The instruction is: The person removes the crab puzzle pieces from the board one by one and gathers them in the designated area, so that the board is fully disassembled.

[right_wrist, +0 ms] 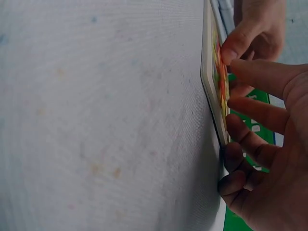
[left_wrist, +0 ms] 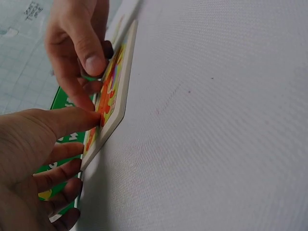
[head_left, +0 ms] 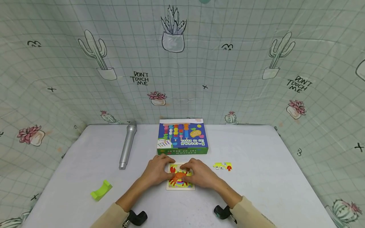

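Observation:
A small jigsaw puzzle (head_left: pixel 180 187) with an orange crab picture lies flat on the table in a pale frame. My left hand (head_left: pixel 155 170) reaches over its left side. That thumb presses on the crab, while the fingers lie loosely along the frame's edge. From the other side, my right hand (head_left: pixel 203 174) touches the pieces with thumb and index finger, held apart; its other fingers bend past the edge in the right wrist view. Part of the picture is hidden under both hands. To the right lie loose yellow puzzle pieces (head_left: pixel 219 165), with red on one.
A blue and green bead-set box (head_left: pixel 182 151) stands just behind the puzzle. A grey tube-shaped object (head_left: pixel 128 145) lies at the back left. Closer on the left is a curved green block (head_left: pixel 101 190). Patterned cloth (head_left: pixel 205 63) hangs behind the white table (head_left: pixel 256 152).

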